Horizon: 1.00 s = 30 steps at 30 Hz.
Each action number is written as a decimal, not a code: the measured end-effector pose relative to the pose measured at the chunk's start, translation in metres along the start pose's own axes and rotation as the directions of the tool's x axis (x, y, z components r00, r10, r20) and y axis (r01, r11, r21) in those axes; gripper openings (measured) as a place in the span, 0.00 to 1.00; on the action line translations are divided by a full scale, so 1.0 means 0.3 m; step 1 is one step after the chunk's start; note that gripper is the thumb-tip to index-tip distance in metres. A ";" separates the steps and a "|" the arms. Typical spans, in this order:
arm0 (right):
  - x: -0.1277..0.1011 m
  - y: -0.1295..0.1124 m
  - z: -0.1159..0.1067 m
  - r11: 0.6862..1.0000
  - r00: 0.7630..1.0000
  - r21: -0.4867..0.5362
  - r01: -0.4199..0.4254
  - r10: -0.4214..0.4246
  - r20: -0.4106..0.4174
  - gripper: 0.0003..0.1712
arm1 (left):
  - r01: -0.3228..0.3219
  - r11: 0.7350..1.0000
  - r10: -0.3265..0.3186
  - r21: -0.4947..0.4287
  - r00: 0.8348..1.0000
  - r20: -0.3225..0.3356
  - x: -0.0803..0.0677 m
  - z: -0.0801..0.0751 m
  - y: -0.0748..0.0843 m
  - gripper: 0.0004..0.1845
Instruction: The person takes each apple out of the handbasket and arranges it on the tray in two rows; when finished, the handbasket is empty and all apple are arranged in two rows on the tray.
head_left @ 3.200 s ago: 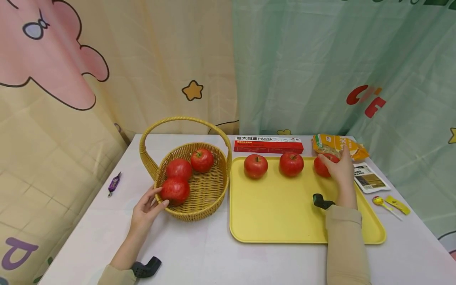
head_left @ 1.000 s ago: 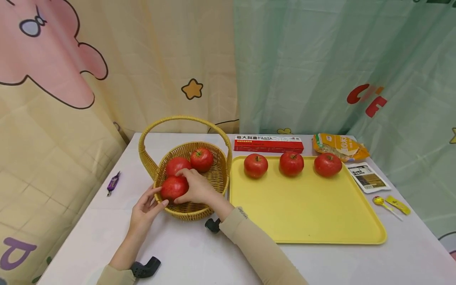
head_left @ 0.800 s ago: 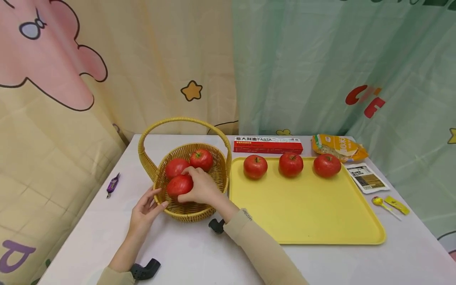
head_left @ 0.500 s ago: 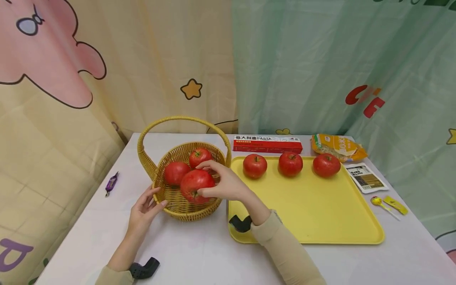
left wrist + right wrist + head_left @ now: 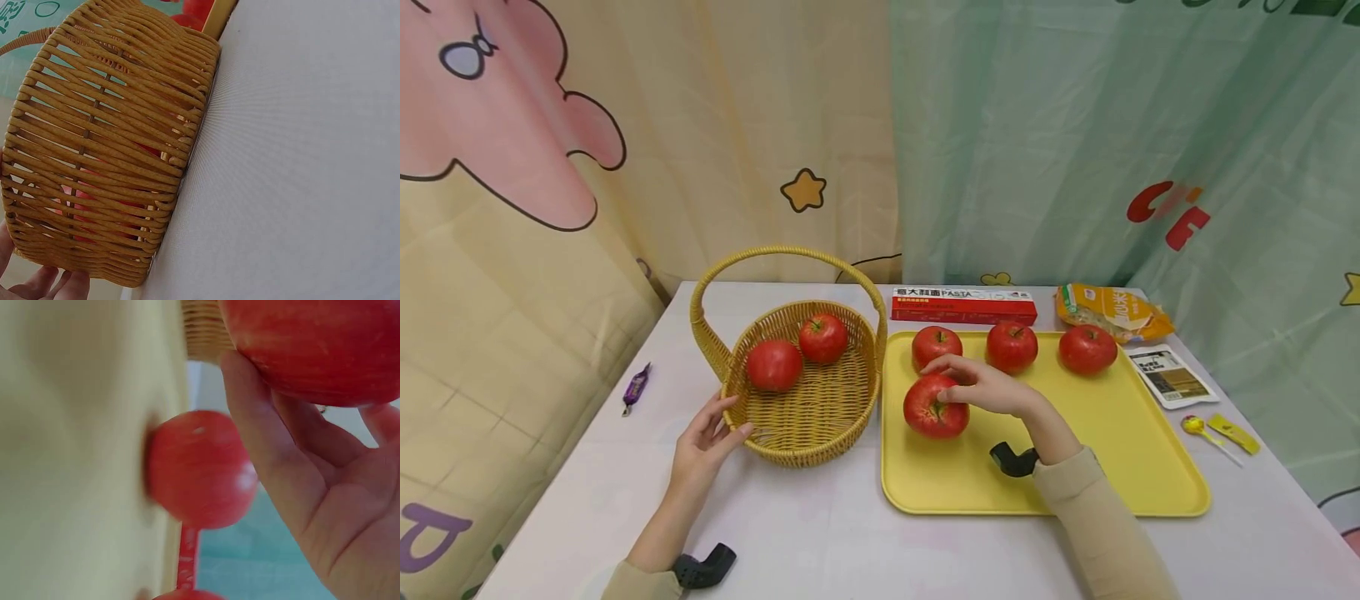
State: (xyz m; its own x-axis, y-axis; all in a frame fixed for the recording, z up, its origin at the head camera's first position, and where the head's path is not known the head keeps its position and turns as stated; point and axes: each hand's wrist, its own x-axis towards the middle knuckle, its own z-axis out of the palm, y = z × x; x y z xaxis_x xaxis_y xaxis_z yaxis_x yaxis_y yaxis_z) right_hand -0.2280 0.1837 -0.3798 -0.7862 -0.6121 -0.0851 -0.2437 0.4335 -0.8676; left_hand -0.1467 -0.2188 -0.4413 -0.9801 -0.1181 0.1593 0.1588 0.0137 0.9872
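Observation:
A red apple (image 5: pixel 936 406) is in my right hand (image 5: pixel 988 390), pinched between thumb and fingers over the left part of the yellow tray (image 5: pixel 1037 467). In the right wrist view that apple (image 5: pixel 319 350) fills the top corner above my palm. My left hand (image 5: pixel 703 442) holds the near left side of the wicker basket (image 5: pixel 808 457), thumb at the rim. The left wrist view has my fingertips (image 5: pixel 72 286) against the woven wall. Inside the basket lie two apples, one at the left (image 5: pixel 774 365) and another farther back (image 5: pixel 823 338). Three apples (image 5: pixel 1012 347) line the tray's far edge.
Behind the tray lie a red pasta box (image 5: pixel 964 306) and an orange food bag (image 5: pixel 1112 312). To its right are a white pouch (image 5: pixel 1172 377), a lollipop (image 5: pixel 1195 426) and a yellow packet (image 5: pixel 1235 434). A purple candy (image 5: pixel 636 388) lies left of the basket, whose handle (image 5: pixel 786 250) arches high.
My right hand went from the tray's far right apple to the basket, took the front apple and carried it right, over the tray. My left hand stayed on the basket.

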 end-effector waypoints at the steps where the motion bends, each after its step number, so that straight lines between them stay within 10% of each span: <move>1: -0.005 0.018 0.000 1.000 1.000 0.002 -0.006 0.006 0.022 0.20 | 0.000 1.000 0.000 0.003 1.000 -0.001 -0.001 0.000 0.000 0.28; 21: -0.035 0.064 -0.010 0.986 0.979 -0.083 -0.146 0.156 0.132 0.22 | -0.009 1.000 0.009 0.000 1.000 0.008 0.002 -0.001 0.000 0.27; 30: -0.008 -0.202 0.004 0.986 0.991 -0.133 0.099 -0.109 -0.072 0.22 | 0.003 1.000 -0.003 0.010 1.000 0.010 0.001 -0.003 0.001 0.28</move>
State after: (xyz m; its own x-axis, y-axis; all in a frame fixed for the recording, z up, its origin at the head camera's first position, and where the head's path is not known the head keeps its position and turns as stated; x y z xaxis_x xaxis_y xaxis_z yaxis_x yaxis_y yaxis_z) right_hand -0.2107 0.1581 -0.3276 -0.7940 -0.6062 0.0458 -0.3936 0.4551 -0.7987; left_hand -0.1468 -0.2196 -0.4410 -0.9817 -0.1078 0.1568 0.1552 0.0233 0.9876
